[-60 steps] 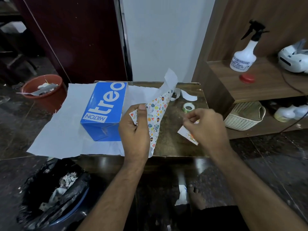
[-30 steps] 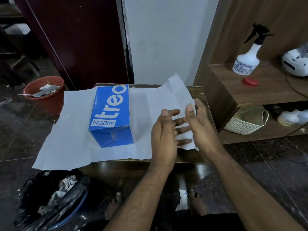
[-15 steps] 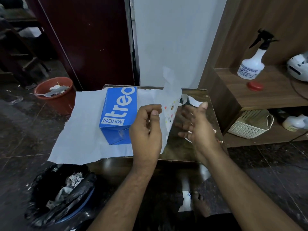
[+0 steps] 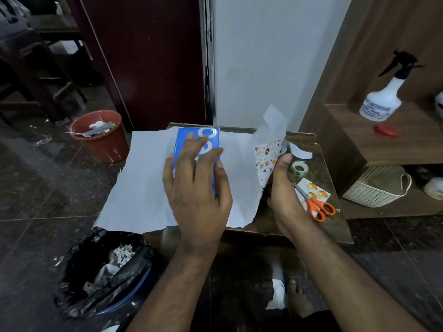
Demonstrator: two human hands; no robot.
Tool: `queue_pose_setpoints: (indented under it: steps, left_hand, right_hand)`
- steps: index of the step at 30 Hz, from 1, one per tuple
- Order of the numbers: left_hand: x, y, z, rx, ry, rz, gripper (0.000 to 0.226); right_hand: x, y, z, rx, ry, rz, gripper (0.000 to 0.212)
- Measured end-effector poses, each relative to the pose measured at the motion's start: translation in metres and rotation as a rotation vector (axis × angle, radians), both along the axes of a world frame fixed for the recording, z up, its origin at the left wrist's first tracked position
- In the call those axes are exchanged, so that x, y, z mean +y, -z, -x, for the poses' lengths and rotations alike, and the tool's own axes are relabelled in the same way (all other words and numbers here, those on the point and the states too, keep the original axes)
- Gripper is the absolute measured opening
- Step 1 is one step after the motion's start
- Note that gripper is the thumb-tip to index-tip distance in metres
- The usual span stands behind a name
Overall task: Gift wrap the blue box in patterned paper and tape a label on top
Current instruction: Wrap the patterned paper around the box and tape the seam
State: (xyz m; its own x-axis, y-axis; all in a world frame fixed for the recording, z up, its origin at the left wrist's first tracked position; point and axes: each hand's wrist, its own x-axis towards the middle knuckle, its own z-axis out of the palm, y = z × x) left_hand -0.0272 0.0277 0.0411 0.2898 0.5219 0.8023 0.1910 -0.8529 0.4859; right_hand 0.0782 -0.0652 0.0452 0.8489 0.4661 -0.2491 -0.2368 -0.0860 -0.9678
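The left hand (image 4: 196, 188) lay spread on the glossy blue box (image 4: 199, 142); the right hand (image 4: 284, 188) pinched the paper's (image 4: 141, 183) lifted right edge beside scissors (image 4: 316, 204).

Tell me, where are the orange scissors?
The orange scissors lie at the right edge of the table, on the sticker sheet, just right of the right hand, near the tape roll.

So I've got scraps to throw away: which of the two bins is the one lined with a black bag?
The near bin, on the floor below the table's front left corner. The terracotta bucket farther back has no liner.
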Motion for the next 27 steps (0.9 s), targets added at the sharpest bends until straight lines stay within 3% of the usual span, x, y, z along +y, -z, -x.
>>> queue_pose_setpoints:
  steps: [3, 7, 10, 14, 17, 20, 22, 24, 27]
  left_hand:
    - [0.011, 0.005, 0.001, 0.085, -0.188, 0.071, 0.028]
    - [0.024, 0.01, 0.0, 0.15, -0.165, 0.395, 0.058]
    - [0.026, 0.011, 0.0, -0.018, 0.012, 0.604, 0.047]
    - [0.028, 0.013, -0.003, -0.071, 0.037, 0.719, 0.042]
    - [0.029, 0.015, -0.003, -0.096, 0.059, 0.822, 0.046]
    - [0.029, 0.015, -0.004, -0.124, 0.091, 0.965, 0.05]
    - [0.029, 0.015, -0.006, -0.126, 0.109, 1.012, 0.05]
    - [0.03, 0.016, -0.007, -0.122, 0.136, 1.029, 0.044]
    - [0.031, 0.019, -0.007, -0.147, 0.169, 1.06, 0.037]
  right_hand:
    - [0.003, 0.006, -0.006, 0.076, 0.037, -0.083, 0.067]
    - [0.009, 0.012, -0.01, 0.147, 0.035, -0.251, 0.063]
    - [0.014, 0.013, -0.009, 0.18, -0.03, -0.336, 0.067]
    - [0.017, 0.019, -0.002, 0.163, -0.142, -0.314, 0.077]
    - [0.014, 0.022, 0.005, 0.052, -0.204, -0.232, 0.077]
    - [0.005, 0.02, 0.011, -0.205, -0.225, -0.093, 0.107]
    - [-0.001, 0.019, 0.014, -0.433, -0.234, 0.015, 0.114]
    - [-0.004, 0.02, 0.014, -0.528, -0.257, 0.111, 0.12]
    - [-0.002, 0.02, 0.013, -0.595, -0.196, 0.267, 0.102]
